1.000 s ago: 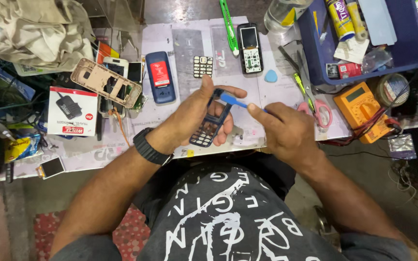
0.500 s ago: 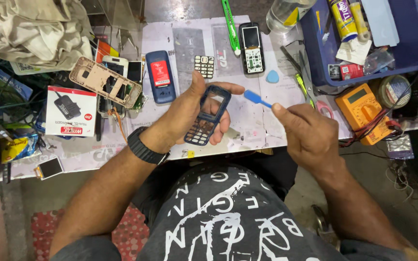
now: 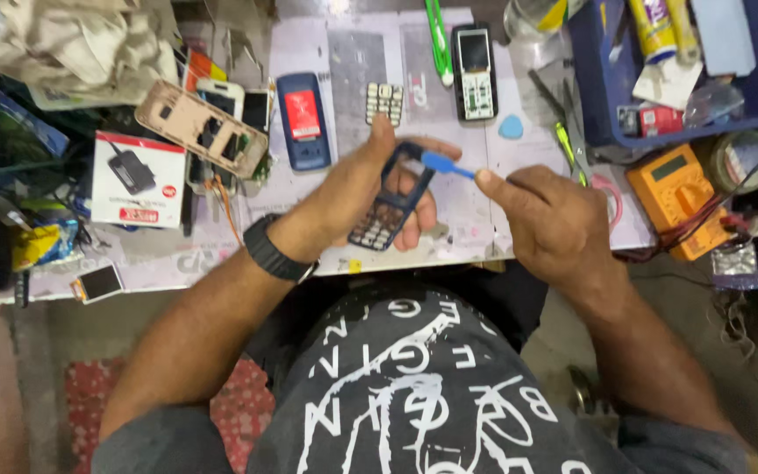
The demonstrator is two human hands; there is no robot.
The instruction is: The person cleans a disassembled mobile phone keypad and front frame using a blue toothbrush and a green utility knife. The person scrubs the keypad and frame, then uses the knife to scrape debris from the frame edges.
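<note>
Cluttered desk (image 3: 353, 53) above a red rug (image 3: 252, 412), phone frame (image 3: 392, 202) grasped in left hand (image 3: 366, 197) fingers, blue pry tool (image 3: 445, 164) pinched by right hand (image 3: 550, 219) beside it

Lit from above by soft, even daylight, brightest on the pale worktop (image 3: 344, 53) behind the blue phone frame (image 3: 394, 197). Washed-out glare on the clear jar (image 3: 532, 13) far behind and right of that frame. Short, faint shadows under the left hand (image 3: 370, 197) and right hand (image 3: 554, 219). Dim and murky toward the floor below. Slightly soft throughout, with smeared detail and mild bending at the outer edges.
</note>
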